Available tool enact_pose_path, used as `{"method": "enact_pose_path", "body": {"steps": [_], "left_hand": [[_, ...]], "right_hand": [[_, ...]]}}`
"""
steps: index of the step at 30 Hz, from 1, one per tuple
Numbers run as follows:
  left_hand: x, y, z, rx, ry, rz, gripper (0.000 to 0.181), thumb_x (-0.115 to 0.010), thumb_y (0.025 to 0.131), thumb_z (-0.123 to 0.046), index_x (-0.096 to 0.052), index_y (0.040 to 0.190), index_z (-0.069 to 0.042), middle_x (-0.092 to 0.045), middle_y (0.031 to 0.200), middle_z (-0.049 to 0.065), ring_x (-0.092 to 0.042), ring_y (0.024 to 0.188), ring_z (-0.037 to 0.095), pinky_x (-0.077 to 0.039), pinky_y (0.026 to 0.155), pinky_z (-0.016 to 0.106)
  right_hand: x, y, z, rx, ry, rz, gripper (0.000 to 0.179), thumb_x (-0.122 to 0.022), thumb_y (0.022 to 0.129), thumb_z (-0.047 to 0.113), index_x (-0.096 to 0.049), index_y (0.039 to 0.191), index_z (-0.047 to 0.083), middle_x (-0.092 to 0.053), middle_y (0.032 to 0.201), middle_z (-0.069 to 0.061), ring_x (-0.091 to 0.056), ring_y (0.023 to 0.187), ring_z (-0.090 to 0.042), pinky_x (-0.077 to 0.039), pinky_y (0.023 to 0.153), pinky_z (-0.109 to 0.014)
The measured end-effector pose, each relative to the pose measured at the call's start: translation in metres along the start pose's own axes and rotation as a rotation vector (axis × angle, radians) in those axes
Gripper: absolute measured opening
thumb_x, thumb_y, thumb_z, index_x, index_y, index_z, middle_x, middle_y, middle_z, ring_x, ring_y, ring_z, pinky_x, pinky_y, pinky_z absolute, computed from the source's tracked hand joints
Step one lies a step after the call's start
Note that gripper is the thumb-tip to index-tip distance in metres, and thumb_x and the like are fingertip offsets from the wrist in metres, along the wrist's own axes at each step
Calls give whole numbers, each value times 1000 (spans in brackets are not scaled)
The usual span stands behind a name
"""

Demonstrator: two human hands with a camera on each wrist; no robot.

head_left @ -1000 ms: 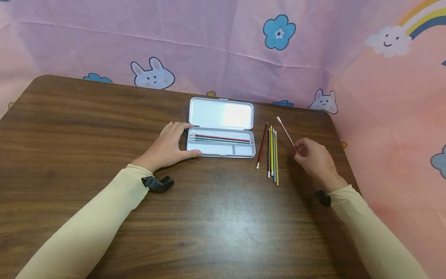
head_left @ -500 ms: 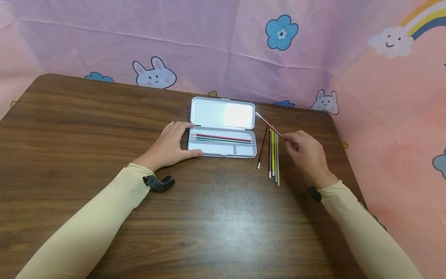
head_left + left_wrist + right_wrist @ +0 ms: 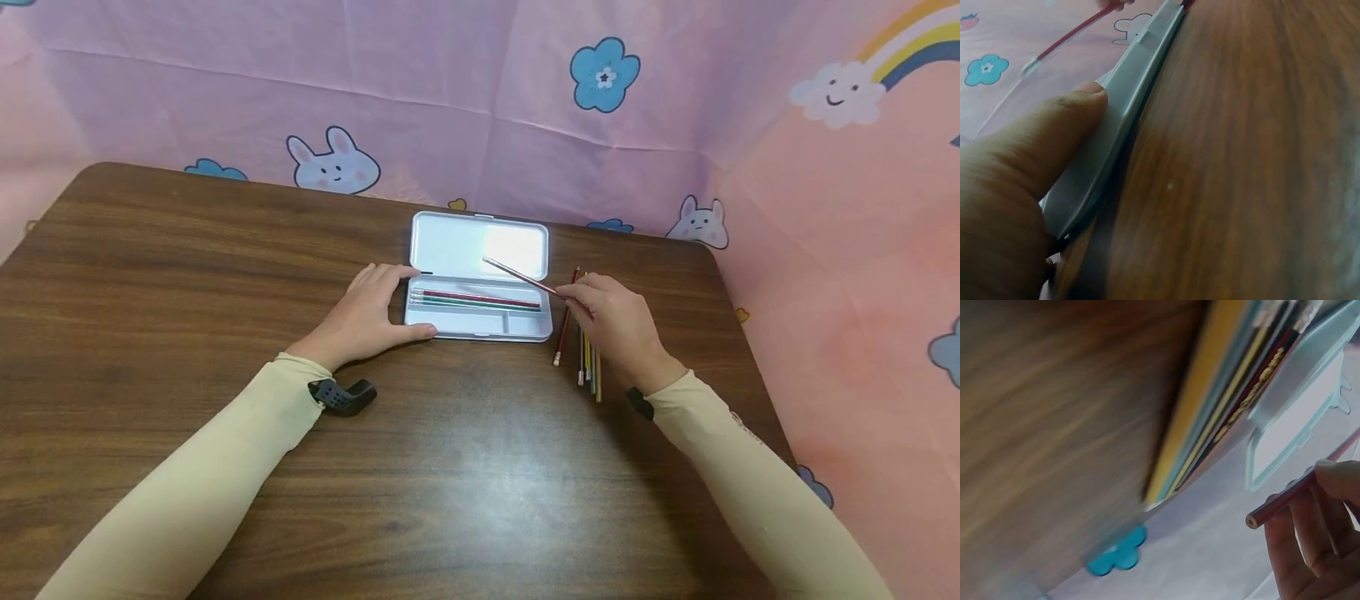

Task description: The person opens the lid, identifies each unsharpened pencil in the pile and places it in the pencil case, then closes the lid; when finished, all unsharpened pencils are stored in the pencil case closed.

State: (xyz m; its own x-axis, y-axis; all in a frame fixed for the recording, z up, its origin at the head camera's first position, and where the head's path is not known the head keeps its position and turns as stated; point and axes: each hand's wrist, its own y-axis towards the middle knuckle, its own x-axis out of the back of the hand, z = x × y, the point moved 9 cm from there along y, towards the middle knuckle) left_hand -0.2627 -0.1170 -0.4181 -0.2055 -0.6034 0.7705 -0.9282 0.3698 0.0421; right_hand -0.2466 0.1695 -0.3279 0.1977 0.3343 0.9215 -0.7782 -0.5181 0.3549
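Observation:
A white pencil case point(image 3: 463, 321) lies with its lid point(image 3: 450, 242) folded back. Several pencils point(image 3: 480, 298), red and green, rest in its long rear compartment. My left hand point(image 3: 363, 317) holds the case by its left end, thumb point(image 3: 1079, 112) on the front edge and forefinger at the hinge corner. Between thumb and fingers, my right hand point(image 3: 618, 325) pinches a dark red pencil point(image 3: 523, 277), its eraser end pointing left over the lid. The pencil's other, flat-cut end point(image 3: 1252, 520) shows in the right wrist view.
Just right of the case, below my right hand, lie several loose pencils point(image 3: 588, 371), yellow, blue and dark ones, partly hidden. A red pencil point(image 3: 562, 337) lies slightly apart from them. Patterned cloth point(image 3: 450, 100) hangs behind the brown wooden table point(image 3: 420, 467).
My right hand has carried the dark red pencil leftward from beyond the loose pencils, turning it until its eraser end lies over the lid. My left hand stays on the case.

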Motion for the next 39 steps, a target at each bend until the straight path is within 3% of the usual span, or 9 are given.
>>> {"method": "enact_pose_path", "body": {"steps": [9, 22, 30, 39], "left_hand": [[-1, 0, 1, 6, -1, -3, 98, -75, 84, -67, -39, 155, -10, -44, 156, 12, -31, 151, 31, -7, 130, 51], [-1, 0, 1, 7, 0, 4, 98, -73, 84, -69, -39, 155, -11, -43, 156, 10, -31, 151, 30, -6, 130, 49], [0, 1, 1, 2, -1, -6, 99, -74, 83, -70, -41, 154, -10, -44, 156, 10, -32, 150, 30, -8, 130, 50], [-1, -1, 2, 4, -8, -8, 97, -75, 83, -67, -41, 154, -10, -45, 155, 11, -33, 149, 30, -8, 130, 49]], "right_hand": [[-31, 32, 38, 89, -20, 127, 19, -69, 99, 10, -79, 116, 11, -74, 100, -5, -69, 87, -20, -59, 64, -37], [-69, 59, 46, 26, -70, 328, 22, -63, 102, 10, -79, 117, 14, -75, 104, -4, -71, 91, -20, -61, 65, -40], [-76, 64, 50, 64, -94, 335, 28, -59, 100, 2, -79, 115, 15, -71, 102, -6, -69, 94, -24, -61, 64, -43], [-86, 65, 52, 71, -96, 388, 28, -58, 100, 3, -76, 119, 12, -75, 112, -5, -72, 101, -21, -63, 75, -42]]}}
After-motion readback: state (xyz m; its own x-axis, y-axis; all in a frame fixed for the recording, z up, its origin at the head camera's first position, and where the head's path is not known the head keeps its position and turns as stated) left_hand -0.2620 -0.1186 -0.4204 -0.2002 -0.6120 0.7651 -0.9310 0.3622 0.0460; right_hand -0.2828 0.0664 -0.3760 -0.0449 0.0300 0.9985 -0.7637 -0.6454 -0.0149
